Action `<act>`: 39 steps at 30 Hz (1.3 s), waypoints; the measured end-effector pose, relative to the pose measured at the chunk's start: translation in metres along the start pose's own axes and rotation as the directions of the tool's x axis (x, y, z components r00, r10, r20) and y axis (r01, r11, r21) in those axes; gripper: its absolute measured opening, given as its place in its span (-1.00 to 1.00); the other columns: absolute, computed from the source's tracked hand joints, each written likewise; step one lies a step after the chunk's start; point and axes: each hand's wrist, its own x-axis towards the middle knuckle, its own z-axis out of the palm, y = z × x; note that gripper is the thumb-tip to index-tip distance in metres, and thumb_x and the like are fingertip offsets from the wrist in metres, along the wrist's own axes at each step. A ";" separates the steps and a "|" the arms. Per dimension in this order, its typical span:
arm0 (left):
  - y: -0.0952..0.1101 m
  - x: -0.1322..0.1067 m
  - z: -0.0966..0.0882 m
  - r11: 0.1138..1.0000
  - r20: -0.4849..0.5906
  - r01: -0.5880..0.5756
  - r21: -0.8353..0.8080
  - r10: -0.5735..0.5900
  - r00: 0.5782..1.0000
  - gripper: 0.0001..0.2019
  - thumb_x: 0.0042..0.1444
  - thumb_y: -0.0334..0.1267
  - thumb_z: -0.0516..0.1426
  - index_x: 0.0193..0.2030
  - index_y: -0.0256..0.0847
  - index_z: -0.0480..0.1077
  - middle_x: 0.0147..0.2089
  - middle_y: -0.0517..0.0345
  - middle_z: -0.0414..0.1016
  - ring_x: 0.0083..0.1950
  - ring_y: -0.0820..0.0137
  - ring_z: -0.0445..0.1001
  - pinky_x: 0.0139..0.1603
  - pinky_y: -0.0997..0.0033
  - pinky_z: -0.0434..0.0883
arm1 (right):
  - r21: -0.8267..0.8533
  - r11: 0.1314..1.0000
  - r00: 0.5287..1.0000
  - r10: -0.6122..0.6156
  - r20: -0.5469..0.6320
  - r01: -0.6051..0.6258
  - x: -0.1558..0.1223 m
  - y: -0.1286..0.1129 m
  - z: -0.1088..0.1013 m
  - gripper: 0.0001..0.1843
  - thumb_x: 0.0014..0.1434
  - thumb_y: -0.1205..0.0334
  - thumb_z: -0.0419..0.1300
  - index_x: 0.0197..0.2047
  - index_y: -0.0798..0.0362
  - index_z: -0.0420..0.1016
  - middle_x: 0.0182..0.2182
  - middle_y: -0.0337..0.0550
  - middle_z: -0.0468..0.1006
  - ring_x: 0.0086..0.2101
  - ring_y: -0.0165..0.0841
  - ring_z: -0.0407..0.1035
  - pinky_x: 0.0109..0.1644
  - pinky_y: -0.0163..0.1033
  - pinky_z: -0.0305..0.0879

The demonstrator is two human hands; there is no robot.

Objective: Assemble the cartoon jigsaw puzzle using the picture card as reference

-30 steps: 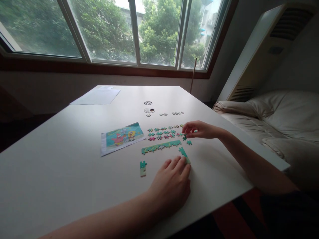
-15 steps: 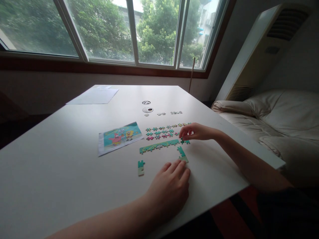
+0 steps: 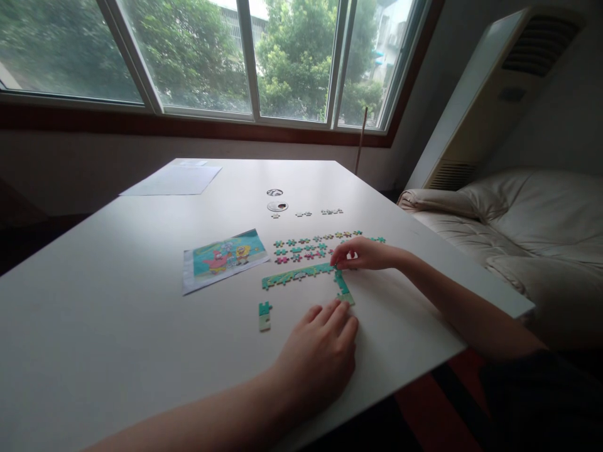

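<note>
My right hand (image 3: 362, 253) pinches a small green puzzle piece (image 3: 337, 270) between thumb and fingertips. It holds the piece at the right end of a joined green strip (image 3: 296, 276), just above a short joined corner section (image 3: 345, 293). Lying palm down, my left hand (image 3: 321, 348) has its fingers extended, loosely bent, with the fingertips at the lower end of that corner section. Apart to the left lies another joined section (image 3: 264, 316) of two pieces. Rows of loose puzzle pieces (image 3: 308, 248) lie beyond the strip, partly hidden by my right hand.
A picture sheet (image 3: 226, 258) with cartoon figures lies left of the pieces on the white table (image 3: 141, 326). Farther back are two round discs (image 3: 277, 206), several pale pieces (image 3: 331, 211) and white paper (image 3: 174, 179). A cream sofa (image 3: 452, 213) stands to the right.
My right hand has moved a little left with the puzzle piece, from beside the loose pieces to the strip's right end. My left hand stays at the corner section.
</note>
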 end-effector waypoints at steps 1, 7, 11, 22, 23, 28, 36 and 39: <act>0.000 0.000 0.000 1.000 0.000 -0.002 0.002 0.002 1.000 -0.70 0.09 -0.41 0.01 -0.01 -0.28 0.31 0.14 -0.12 0.33 0.15 0.10 0.28 0.08 0.06 0.30 | -0.011 1.000 1.000 -0.003 -0.011 0.003 0.000 0.000 0.001 -0.80 0.12 0.26 0.15 -0.19 0.09 0.52 -0.44 -0.21 0.52 -0.42 -0.47 0.35 -0.34 -0.39 0.23; -0.001 -0.001 0.000 1.000 -0.010 -0.011 0.013 0.011 1.000 -0.70 0.09 -0.40 0.01 -0.01 -0.28 0.31 0.14 -0.12 0.33 0.13 0.10 0.29 0.06 0.07 0.31 | -0.047 0.998 0.998 -0.052 -0.039 0.050 0.001 0.002 0.004 -0.80 0.11 0.28 0.15 -0.20 0.09 0.52 -0.34 -0.17 0.55 -0.37 -0.46 0.38 -0.28 -0.38 0.27; 0.000 -0.001 -0.001 1.000 -0.015 -0.020 0.022 0.020 1.000 -0.71 0.08 -0.41 0.02 -0.03 -0.27 0.31 0.11 -0.11 0.35 0.10 0.10 0.31 0.04 0.08 0.31 | -0.082 0.995 0.997 -0.066 -0.032 0.063 0.001 -0.001 0.004 -0.81 0.12 0.25 0.16 -0.21 0.09 0.53 -0.35 -0.17 0.55 -0.38 -0.46 0.38 -0.28 -0.39 0.28; 0.001 -0.001 -0.002 0.998 -0.012 -0.064 0.023 0.064 0.998 -0.77 0.11 -0.43 0.03 -0.08 -0.23 0.32 0.06 0.00 0.39 0.06 0.19 0.34 0.00 0.17 0.33 | -0.129 0.984 0.992 -0.127 -0.015 0.124 0.001 -0.003 0.006 -0.83 0.10 0.23 0.19 -0.26 0.08 0.54 -0.39 -0.19 0.52 -0.41 -0.48 0.33 -0.30 -0.39 0.26; 0.000 -0.001 -0.002 0.997 -0.017 -0.067 0.025 0.067 0.998 -0.77 0.11 -0.43 0.03 -0.08 -0.23 0.32 0.06 0.00 0.39 0.05 0.19 0.35 0.00 0.18 0.34 | -0.139 0.982 0.991 -0.129 -0.019 0.126 0.001 -0.002 0.006 -0.84 0.10 0.22 0.19 -0.26 0.08 0.54 -0.39 -0.19 0.52 -0.41 -0.47 0.32 -0.30 -0.39 0.26; 0.000 0.000 -0.002 0.997 -0.023 -0.072 0.033 0.073 0.997 -0.78 0.10 -0.43 0.04 -0.10 -0.24 0.33 0.04 0.00 0.40 0.04 0.19 0.35 -0.02 0.18 0.35 | -0.164 0.983 0.994 -0.089 -0.069 0.076 0.001 -0.001 0.005 -0.84 0.12 0.24 0.16 -0.25 0.10 0.51 -0.38 -0.17 0.52 -0.41 -0.47 0.34 -0.31 -0.38 0.25; -0.001 -0.001 0.000 0.996 -0.034 -0.079 0.028 0.080 0.996 -0.78 0.09 -0.43 0.03 -0.11 -0.25 0.34 0.05 0.00 0.40 0.04 0.19 0.34 -0.02 0.19 0.35 | -0.191 0.982 0.989 -0.030 -0.146 0.002 0.003 -0.005 0.012 -0.86 0.09 0.27 0.16 -0.29 0.12 0.51 -0.47 -0.21 0.49 -0.46 -0.48 0.31 -0.38 -0.39 0.18; 0.000 0.000 0.001 0.997 -0.041 -0.074 0.038 0.076 0.996 -0.78 0.08 -0.43 0.03 -0.11 -0.26 0.34 0.04 0.00 0.40 0.04 0.19 0.35 -0.03 0.18 0.36 | -0.205 0.979 0.987 -0.022 -0.158 -0.011 0.004 -0.005 0.014 -0.85 0.09 0.28 0.15 -0.30 0.12 0.51 -0.47 -0.20 0.49 -0.46 -0.48 0.31 -0.39 -0.39 0.17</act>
